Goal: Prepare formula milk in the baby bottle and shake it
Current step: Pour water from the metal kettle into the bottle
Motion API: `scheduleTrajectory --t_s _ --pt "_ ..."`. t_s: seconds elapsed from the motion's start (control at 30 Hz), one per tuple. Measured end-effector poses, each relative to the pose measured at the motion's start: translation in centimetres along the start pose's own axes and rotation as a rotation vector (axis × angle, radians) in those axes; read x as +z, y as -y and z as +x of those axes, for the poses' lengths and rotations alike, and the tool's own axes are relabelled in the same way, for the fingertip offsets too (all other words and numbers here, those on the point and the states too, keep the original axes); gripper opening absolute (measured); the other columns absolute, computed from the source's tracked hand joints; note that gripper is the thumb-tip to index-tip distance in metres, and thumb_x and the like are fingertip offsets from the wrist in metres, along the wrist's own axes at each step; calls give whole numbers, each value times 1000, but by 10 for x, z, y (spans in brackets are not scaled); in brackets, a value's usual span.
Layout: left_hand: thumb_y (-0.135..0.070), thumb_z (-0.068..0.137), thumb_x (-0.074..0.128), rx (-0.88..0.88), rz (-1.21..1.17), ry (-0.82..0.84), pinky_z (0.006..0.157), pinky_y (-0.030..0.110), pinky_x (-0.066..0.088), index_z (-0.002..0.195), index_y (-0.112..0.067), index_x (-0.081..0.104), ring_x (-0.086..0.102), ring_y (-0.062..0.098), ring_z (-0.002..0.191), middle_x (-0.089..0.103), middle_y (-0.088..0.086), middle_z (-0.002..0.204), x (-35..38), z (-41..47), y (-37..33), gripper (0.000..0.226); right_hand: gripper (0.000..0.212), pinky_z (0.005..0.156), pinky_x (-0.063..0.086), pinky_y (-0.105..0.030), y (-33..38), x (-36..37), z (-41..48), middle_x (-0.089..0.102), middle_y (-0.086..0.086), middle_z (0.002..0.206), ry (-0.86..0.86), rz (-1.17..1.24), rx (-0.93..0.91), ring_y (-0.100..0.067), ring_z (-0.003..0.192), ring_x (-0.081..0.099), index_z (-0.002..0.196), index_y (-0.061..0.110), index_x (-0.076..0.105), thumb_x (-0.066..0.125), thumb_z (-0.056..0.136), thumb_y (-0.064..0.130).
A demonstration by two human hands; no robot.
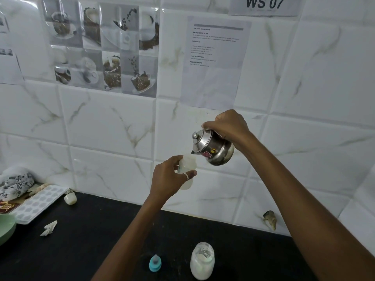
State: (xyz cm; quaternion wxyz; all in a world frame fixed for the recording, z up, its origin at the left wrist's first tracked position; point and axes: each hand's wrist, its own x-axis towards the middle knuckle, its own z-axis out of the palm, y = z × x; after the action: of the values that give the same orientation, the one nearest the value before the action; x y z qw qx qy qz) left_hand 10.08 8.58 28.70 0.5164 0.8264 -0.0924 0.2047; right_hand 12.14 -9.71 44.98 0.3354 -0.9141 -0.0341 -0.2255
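Bottle [186,171] of translucent plastic, held in mid-air before a white marble-patterned tiled wall [105,126], its middle hidden by the left hand [170,177] wrapped around it.

Just above and right of the bottle, the right hand [228,124] grips the handle of a small, rounded steel kettle [213,148], tilted with its spout at the bottle's open mouth; any liquid is too faint to make out. Well below the bottle, a glass jar [202,260] of white powder and a blue teat cap [155,263] stand on the black counter [91,230]. Far left of the bottle, a green bowl [6,228] is cut off by the edge, beside a dimpled white tray [38,201].
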Motion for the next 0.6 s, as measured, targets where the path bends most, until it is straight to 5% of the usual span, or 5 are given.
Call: scheduleTrajectory --t_s 0.2,0.37,0.6 --pt "-51 70 86 3 -1 -4 77 17 47 132 -23 63 65 8 98 70 -7 116 -1 4 -1 72 51 54 32 -29 -15 4 -6 32 12 39 -18 203 106 -6 38 35 41 19 38 81 65 34" --pt "-50 70 87 -10 -12 -12 81 21 49 132 -22 63 65 7 96 71 -7 117 -3 8 0 72 34 59 34 -32 -36 10 -16 39 5 51 -86 475 250 -19 59 41 56 19 53 82 65 35" --pt "-52 70 86 1 4 -12 81 20 48 133 -21 62 65 8 96 70 -5 119 -2 11 -1 75 29 41 27 -22 -71 24 -38 39 9 45 -144 762 473 -10 42 33 58 21 57 81 73 31"
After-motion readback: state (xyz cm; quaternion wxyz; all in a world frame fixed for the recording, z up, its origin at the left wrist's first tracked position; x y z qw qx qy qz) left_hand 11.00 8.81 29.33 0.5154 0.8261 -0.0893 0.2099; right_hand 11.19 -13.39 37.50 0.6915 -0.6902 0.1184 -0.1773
